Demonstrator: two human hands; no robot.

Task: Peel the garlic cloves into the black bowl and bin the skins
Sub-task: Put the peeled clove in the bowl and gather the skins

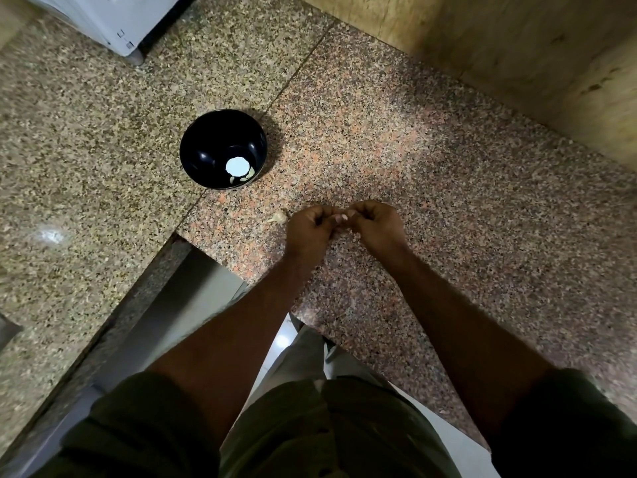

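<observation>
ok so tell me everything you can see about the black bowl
The black bowl is round, deep and glossy, maybe plastic or lacquered; the material is unclear. It stands upright on the speckled granite counter, beside a seam between slabs, up and left of both hands, which do not touch it. A bright round reflection sits on its floor, with a few pale peeled garlic cloves at the lower right edge. Otherwise it looks nearly empty.

Glossy black bowl [220,146] on speckled polished granite counter [396,150].

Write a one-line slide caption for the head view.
Both hands work together over the granite counter; black bowl holds peeled cloves.
</observation>
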